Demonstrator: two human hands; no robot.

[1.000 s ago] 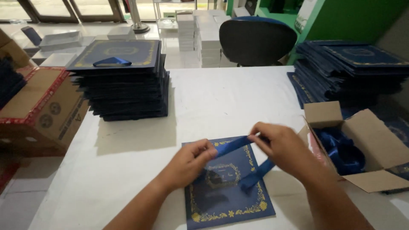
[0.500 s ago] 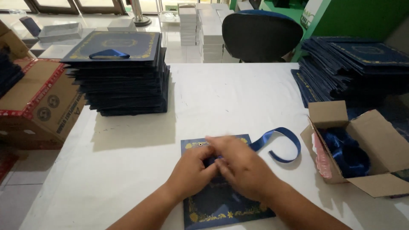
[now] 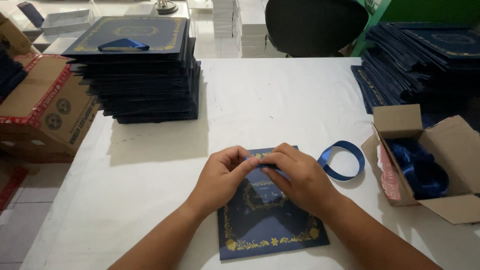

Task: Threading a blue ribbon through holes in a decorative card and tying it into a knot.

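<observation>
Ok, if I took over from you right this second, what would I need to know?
Left hand and right hand: both pinch the blue ribbon at the top edge of the dark blue gold-trimmed folder lying flat on the white table. The ribbon's free end loops off to the right.
Done: a tall stack of folders at far left, its top one already wearing a ribbon.
Left: this ribbon is not yet fixed flat; more folders are piled at far right, and more ribbons sit in the open cardboard box.
</observation>
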